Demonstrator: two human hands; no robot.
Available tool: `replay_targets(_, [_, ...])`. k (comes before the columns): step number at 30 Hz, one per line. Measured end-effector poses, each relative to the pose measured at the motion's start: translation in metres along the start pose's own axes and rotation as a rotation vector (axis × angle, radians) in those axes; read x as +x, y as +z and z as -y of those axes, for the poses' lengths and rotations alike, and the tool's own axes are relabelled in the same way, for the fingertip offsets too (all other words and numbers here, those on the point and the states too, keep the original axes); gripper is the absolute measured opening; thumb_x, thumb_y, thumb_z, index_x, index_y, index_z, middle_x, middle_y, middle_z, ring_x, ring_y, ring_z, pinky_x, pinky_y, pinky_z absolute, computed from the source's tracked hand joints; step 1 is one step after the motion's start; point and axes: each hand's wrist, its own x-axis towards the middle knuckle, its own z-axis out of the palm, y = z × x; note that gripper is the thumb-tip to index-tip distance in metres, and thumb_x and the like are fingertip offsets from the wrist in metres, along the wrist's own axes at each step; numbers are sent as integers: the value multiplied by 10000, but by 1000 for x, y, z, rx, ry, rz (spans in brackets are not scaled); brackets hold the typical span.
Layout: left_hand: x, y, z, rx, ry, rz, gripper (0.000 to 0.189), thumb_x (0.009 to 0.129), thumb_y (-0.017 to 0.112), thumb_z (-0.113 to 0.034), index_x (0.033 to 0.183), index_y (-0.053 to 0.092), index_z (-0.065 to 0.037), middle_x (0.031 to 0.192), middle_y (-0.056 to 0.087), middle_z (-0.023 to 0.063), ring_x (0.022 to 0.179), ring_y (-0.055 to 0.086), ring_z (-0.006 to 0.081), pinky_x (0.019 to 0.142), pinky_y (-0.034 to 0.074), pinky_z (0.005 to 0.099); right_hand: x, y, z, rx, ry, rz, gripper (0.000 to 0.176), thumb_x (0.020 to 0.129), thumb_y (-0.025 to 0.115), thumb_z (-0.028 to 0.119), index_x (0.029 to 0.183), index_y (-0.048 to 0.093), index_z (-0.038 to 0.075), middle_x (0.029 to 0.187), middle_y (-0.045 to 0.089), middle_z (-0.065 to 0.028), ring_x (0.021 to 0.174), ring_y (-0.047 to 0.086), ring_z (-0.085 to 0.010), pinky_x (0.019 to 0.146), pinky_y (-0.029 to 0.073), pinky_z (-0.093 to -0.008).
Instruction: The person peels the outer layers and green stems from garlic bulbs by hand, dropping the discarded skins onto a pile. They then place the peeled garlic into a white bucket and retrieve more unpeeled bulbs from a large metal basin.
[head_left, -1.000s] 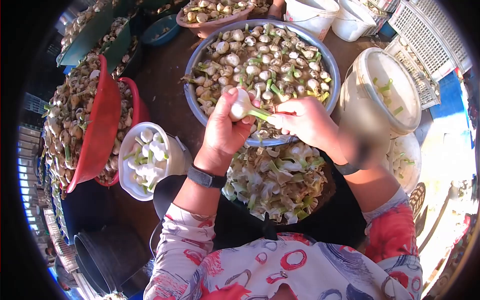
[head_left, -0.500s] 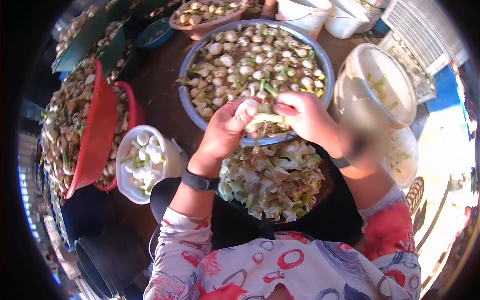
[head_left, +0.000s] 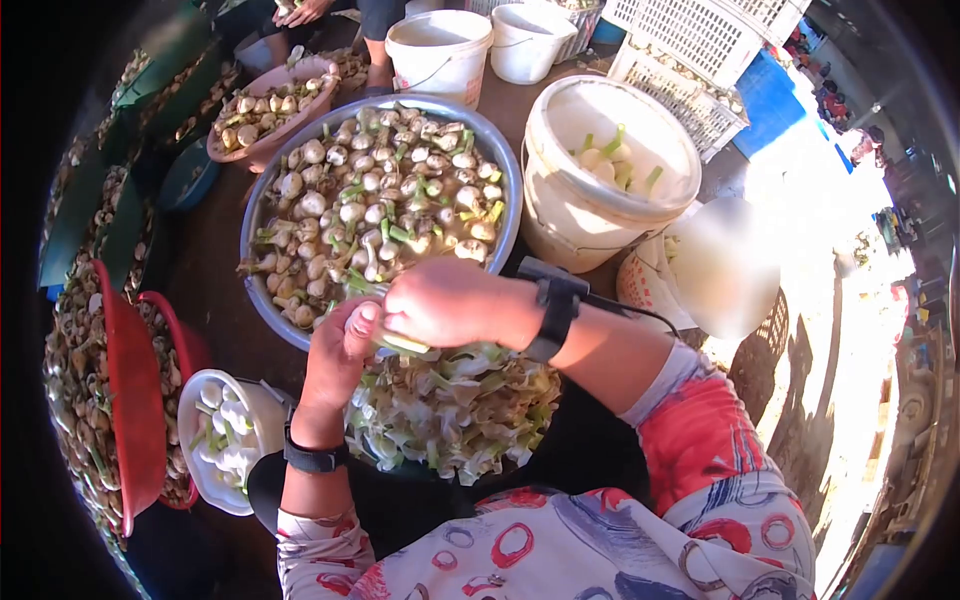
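My left hand (head_left: 338,352) is closed, with its thumb up against my right hand. My right hand (head_left: 445,300) is curled over the same spot. A garlic bulb's pale green stem (head_left: 405,343) sticks out below the fingers; the bulb itself is mostly hidden between my hands. Beneath them lies a heap of stripped garlic skins (head_left: 460,410). Just beyond my hands is a blue-rimmed basin (head_left: 512,190) of unpeeled garlic bulbs (head_left: 352,212) in murky water. To the left stands a white tub (head_left: 268,420) with peeled white garlic (head_left: 228,418).
A large white bucket (head_left: 560,215) with some trimmed garlic stands right of the basin. Red tubs (head_left: 135,400) heaped with garlic are at far left. A pink basin (head_left: 270,150), white pails (head_left: 435,65) and crates (head_left: 680,95) sit behind. Another person's hand (head_left: 305,12) shows at the top.
The view has swung right, so the basin and tubs appear further left. My right hand has come over against my left, covering most of the garlic bulb that showed before.
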Motion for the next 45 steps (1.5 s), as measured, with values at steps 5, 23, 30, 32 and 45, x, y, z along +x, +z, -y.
replay_targets(5, [1, -1, -2, 280, 76, -58, 470, 852, 453, -420, 941, 542, 33, 808, 561, 114, 721, 521, 195, 648, 423, 294, -5, 2, 0, 81, 48, -115, 203, 716, 529, 195, 675, 563, 0, 633, 565, -171, 595, 560, -341, 561, 446, -417])
replay_targets(23, [24, 2, 1, -698, 93, 28, 386, 784, 570, -231, 1078, 461, -7, 1043, 498, 69, 986, 449, 162, 865, 338, 290, 15, 32, 2, 422, 129, -728, 67, 738, 483, 46, 747, 498, -18, 647, 524, -198, 644, 518, -389, 549, 391, -416])
replay_targets(30, [28, -5, -7, -833, 52, 56, 406, 781, 597, -218, 1096, 460, -1, 1050, 525, 94, 956, 510, 179, 841, 394, 303, 38, 26, -5, 1273, 425, -664, 135, 813, 430, 79, 758, 531, 8, 619, 504, -49, 540, 443, -122, 495, 365, -286])
replay_targets(32, [14, -12, -15, -932, 41, -32, 434, 783, 595, -220, 1132, 443, -13, 1060, 523, 113, 970, 521, 212, 845, 424, 327, 32, 21, -25, 1551, 421, -634, 150, 827, 410, 100, 792, 538, 31, 642, 512, -31, 538, 457, -115, 469, 354, -256])
replay_targets(45, [12, 0, -30, -633, 83, 26, 434, 758, 644, -210, 1079, 451, 11, 919, 550, 63, 787, 536, 119, 675, 443, 224, -10, -20, -60, 440, 266, -329, 209, 817, 473, 186, 842, 558, -3, 756, 599, -122, 652, 577, -219, 606, 446, -315])
